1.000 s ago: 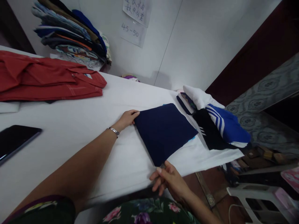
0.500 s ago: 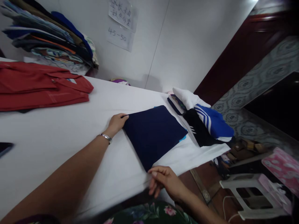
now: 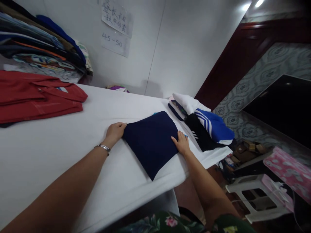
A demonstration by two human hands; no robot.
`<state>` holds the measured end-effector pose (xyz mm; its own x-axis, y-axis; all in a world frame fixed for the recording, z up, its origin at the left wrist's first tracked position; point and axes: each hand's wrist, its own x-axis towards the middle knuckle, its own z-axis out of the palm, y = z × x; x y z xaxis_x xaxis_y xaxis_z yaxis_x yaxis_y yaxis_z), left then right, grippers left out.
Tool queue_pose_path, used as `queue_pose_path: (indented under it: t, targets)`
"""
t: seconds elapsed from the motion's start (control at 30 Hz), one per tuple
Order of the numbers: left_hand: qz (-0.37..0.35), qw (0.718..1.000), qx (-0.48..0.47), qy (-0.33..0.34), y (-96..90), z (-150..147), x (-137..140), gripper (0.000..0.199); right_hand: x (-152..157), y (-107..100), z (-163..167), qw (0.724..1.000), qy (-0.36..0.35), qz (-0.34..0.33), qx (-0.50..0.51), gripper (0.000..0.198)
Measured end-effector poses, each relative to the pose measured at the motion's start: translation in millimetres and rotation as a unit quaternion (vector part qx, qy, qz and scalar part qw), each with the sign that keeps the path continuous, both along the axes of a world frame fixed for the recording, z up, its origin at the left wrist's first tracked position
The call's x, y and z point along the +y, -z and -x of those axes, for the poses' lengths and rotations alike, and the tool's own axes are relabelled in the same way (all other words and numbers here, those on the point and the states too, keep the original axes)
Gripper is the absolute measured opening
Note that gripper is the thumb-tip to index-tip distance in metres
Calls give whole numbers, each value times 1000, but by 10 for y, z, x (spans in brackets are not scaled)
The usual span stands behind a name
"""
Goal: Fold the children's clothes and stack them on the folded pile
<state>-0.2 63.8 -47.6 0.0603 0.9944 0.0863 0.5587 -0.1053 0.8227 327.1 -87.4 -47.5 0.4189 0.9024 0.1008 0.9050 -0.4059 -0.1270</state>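
A folded navy blue garment lies on the white-covered table, with a bit of bright blue showing at its far edge and beside its right corner. My left hand, wearing a silver bracelet, is closed in a pinch on the garment's left corner. At the opposite side my right hand rests on the right corner, thumb and fingers apart on top of the cloth. That corner is hidden under the right hand. The near corner points toward me, close to the table's front edge.
A red garment lies at the left, below a stack of folded clothes. White, blue and black clothes are piled at the table's right end. A white plastic stool stands on the floor. Handwritten papers hang on the wall.
My right hand has moved from the garment's near corner up to its right corner. My left hand stays on the left corner. The whole view has shifted slightly.
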Motion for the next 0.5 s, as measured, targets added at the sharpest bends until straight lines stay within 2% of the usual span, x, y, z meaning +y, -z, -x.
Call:
queue_pose_path:
  t: [0.13, 0.23, 0.3, 0.4, 0.5]
  targets:
    - [-2, 1000, 10, 9, 21, -13, 9, 34, -13, 83, -70, 1000, -6, 16, -20, 71]
    - [-6, 1000, 14, 16, 32, -13, -1, 35, 4, -23, -42, 999, 0, 31, -28, 72]
    - [-7, 999, 30, 14, 30, -13, -13, 36, 66, -127, 8, 999, 2, 13, -48, 73]
    - [-5, 999, 37, 11, 18, -17, -31, 36, 275, -286, 148, 996, -50, -31, -71, 73]
    - [-6, 999, 32, 8, 13, -16, -46, 34, 628, -403, 318, 990, -128, -22, -53, 72]
